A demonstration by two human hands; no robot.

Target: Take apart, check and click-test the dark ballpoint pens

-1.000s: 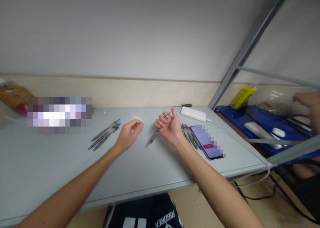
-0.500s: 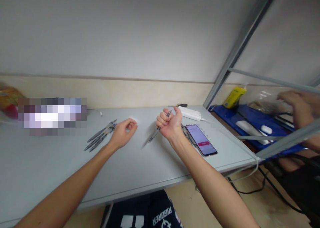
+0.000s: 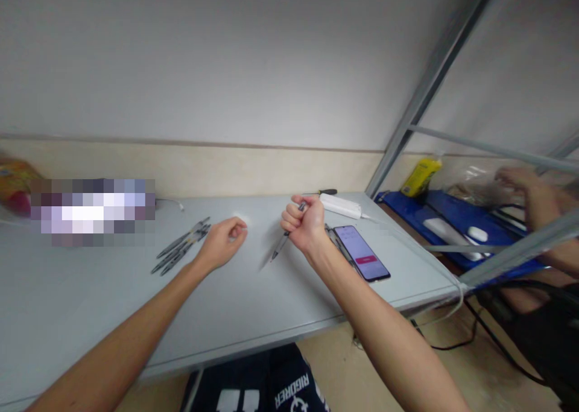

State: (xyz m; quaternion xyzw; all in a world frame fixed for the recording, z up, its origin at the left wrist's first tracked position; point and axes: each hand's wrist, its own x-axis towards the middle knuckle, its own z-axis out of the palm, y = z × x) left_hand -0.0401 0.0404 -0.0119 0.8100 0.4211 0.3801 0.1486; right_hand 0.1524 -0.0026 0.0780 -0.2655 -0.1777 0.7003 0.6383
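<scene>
My right hand (image 3: 304,225) is closed in a fist round a grey pen (image 3: 281,244), thumb on its top end, tip pointing down-left just above the grey table (image 3: 226,303). My left hand (image 3: 222,242) rests on the table to the left, its fingers curled in loosely; what they hold, if anything, is hidden. Several grey pens (image 3: 181,253) lie in a bunch left of the left hand. More pens (image 3: 335,244) lie just right of my right hand, next to a phone (image 3: 360,260) with a lit screen.
A white power adapter (image 3: 340,206) and a small screwdriver (image 3: 323,192) lie at the table's back edge. A metal frame (image 3: 429,80) borders the right side. Beyond it another person's hands (image 3: 520,180) work over a blue mat (image 3: 434,210) near a yellow packet (image 3: 418,175).
My right thumb has come down onto the pen's top and the fist has tightened. The left hand has barely moved. The view has shifted slightly right.
</scene>
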